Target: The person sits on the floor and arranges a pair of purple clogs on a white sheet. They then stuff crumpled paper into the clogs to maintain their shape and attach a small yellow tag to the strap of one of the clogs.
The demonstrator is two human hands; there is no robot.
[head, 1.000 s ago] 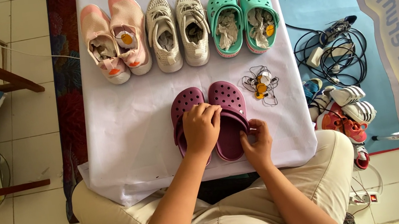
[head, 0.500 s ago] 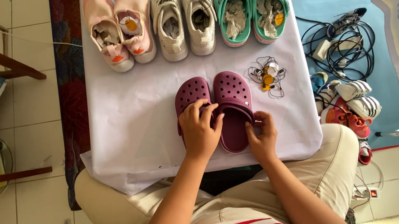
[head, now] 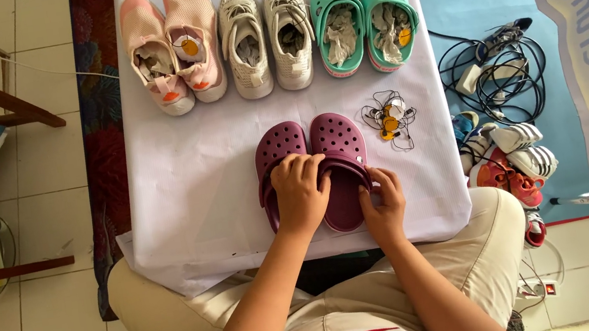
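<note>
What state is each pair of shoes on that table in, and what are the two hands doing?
Purple clogs: empty, side by side, being handled.
Left hand: resting over both clogs.
Right hand: gripping the right clog's heel strap.
Pink sneakers: stuffed with paper.
White sneakers: stuffed, laced.
Green clogs: stuffed.

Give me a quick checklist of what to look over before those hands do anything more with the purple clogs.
1. Left hand placement: lies over the left purple clog, fingers reaching the right one. Ok.
2. Right hand hold: fingers at the heel-side edge of the right purple clog; whether it grips the strap, cannot tell.
3. Pair side by side, toes pointing away, flat on the white table cover: ok.
4. Small tangle of cords and yellow tags lies apart from the clogs: ok.
5. Back row, pink sneakers, white sneakers, green clogs, stands apart from the hands: ok.
</note>
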